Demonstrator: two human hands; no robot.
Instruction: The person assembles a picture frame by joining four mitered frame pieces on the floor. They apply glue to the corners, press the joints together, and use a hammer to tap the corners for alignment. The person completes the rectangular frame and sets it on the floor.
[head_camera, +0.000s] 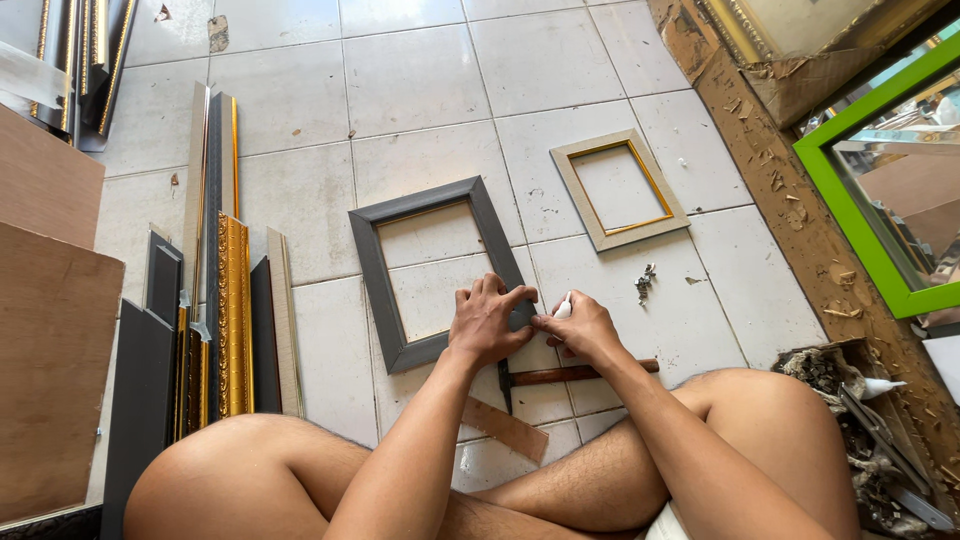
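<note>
The floor (420, 90) is laid with large pale glossy tiles, scuffed and chipped in the far left corner. Daylight falls evenly across it. At the left, brown boards (45, 330) lean or lie near the edge, and beside them lengths of moulding (225, 300) in gold, grey and black lie side by side on the tiles. At the right runs a worn wooden strip (790, 210) strewn with chips, with a bright green frame (860, 215) beyond it. A small beige frame (620, 190) lies farther off on the tiles.
</note>
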